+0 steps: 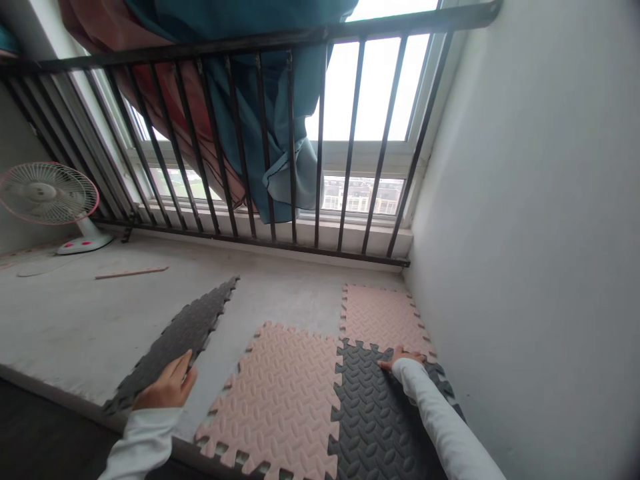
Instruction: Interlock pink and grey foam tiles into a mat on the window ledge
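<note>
At the lower left, my left hand (167,385) grips the near edge of a dark grey foam mat tile (185,333), which is tilted above the bare floor. My right hand (403,357) lies with fingers spread where a black foam tile (367,407) meets the far pink foam tile (383,310). A nearer pink foam tile (285,393) lies flat, its toothed right edge against the black tile. Part of the black tile is hidden under my right sleeve.
A black metal railing (250,233) runs before the window, with a teal and red curtain (280,133) behind it. A fan (83,233) stands at the left near a thin wooden stick (131,273). The white wall (525,233) bounds the right side; the floor's raised edge is at the lower left.
</note>
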{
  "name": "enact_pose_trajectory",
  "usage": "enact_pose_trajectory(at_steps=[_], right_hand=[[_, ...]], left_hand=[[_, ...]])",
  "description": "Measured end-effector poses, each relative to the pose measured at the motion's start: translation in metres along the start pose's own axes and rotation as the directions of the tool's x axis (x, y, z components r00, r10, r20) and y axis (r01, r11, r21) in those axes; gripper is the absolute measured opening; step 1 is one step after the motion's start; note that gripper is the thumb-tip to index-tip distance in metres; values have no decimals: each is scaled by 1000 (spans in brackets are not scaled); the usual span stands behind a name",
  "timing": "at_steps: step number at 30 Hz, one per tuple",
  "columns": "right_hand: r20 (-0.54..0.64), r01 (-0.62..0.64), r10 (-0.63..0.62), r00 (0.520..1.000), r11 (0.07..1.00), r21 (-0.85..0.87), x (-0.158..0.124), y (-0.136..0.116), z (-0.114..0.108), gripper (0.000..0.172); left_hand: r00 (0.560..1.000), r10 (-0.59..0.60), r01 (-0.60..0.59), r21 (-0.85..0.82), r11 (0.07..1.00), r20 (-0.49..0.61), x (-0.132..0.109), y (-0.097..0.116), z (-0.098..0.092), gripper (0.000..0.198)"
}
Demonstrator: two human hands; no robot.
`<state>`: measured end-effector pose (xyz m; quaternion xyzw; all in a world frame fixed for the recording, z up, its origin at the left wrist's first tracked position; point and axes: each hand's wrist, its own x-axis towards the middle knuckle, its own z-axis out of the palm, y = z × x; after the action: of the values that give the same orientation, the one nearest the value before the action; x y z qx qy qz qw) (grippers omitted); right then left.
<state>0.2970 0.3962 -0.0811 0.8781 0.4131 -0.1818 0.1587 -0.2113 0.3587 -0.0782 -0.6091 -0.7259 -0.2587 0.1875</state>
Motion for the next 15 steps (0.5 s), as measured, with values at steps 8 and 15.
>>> enact_pose_trajectory(at_steps=[8,15], right_hand=[[-29,-6,5,1000,1000,-30,1,0,4,100],[-56,13,-16,998,998,-62,9,1,13,99]], left_hand=[[915,288,-269,-104,958,282,43,180,48,43],[726,421,-387,-184,904,544,24,286,94,46]])
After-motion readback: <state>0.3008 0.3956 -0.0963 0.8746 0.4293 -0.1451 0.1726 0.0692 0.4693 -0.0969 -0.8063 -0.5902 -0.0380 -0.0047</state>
